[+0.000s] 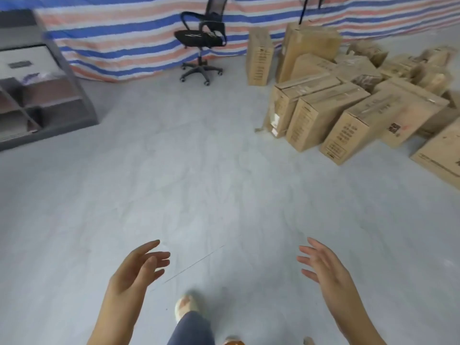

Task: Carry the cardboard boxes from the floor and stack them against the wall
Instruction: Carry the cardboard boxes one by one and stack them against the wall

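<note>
Two empty hands (139,267); many boxes (326,118)

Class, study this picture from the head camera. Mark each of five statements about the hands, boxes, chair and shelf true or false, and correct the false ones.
1. Both hands are empty. True: the left hand and the right hand hold nothing, fingers spread.
2. The cardboard boxes lie on the person's left. False: they are piled on the right, on the floor.
3. A black office chair stands before the striped tarp. True.
4. The chair is tipped over. False: it stands upright on its wheels.
5. A grey shelf unit stands among the boxes. False: it stands at the far left, apart from them.
</note>
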{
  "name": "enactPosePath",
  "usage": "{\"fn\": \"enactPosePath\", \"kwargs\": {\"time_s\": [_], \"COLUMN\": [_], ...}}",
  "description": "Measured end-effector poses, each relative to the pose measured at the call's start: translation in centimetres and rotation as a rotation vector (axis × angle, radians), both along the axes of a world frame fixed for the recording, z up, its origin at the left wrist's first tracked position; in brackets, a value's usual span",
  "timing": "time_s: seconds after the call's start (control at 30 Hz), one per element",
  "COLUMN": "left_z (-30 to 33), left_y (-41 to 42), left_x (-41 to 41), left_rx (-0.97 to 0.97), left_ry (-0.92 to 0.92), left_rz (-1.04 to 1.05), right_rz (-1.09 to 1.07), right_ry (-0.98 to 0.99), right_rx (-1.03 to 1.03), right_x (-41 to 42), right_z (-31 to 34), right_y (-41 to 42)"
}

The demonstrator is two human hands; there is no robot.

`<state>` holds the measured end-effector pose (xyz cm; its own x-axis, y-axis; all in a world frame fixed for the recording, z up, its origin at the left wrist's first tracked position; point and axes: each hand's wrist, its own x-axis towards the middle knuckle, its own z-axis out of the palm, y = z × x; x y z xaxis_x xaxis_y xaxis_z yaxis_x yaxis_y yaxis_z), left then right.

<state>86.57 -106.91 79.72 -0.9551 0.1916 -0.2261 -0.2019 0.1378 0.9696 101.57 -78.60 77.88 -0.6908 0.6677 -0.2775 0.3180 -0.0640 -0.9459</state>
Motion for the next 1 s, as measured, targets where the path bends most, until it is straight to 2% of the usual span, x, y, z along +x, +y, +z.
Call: {"fn": "enactPosePath", "kwargs": {"time_s": [0.2, 0.33, 0.6, 0.83, 1.0], "left_z": [-1.1, -1.5, 1.0, -0.4, -1.5], "left_y": [8.5, 15.6, 30.8, 44.7, 56.6], "left_x": [-7.6, -16.1, -31.6, -36.8, -39.4], "left_rx": [0.003, 0.013, -0.042, -0.081, -0.079], "left_ry": [-0.014, -0.015, 0.033, -0.018, 0.003], "left_rz": [-0.118, -0.223, -0.545, -0.716, -0.710], "right_rz": [-0.150, -0.259, -0.517, -0.675, -0.683], "right_ry": [-0.022, -0.006, 0.036, -0.024, -0.028], "right_rx": [0.007, 0.036, 0.036, -0.032, -0.025], "right_x": [-4.3, -10.1, -20.0, -22.9, -25.2], "right_z": [-1.4, -1.7, -0.4, -2.3, -3.3], "right_y": [6.3, 12.1, 21.7, 30.4, 42.0]}}
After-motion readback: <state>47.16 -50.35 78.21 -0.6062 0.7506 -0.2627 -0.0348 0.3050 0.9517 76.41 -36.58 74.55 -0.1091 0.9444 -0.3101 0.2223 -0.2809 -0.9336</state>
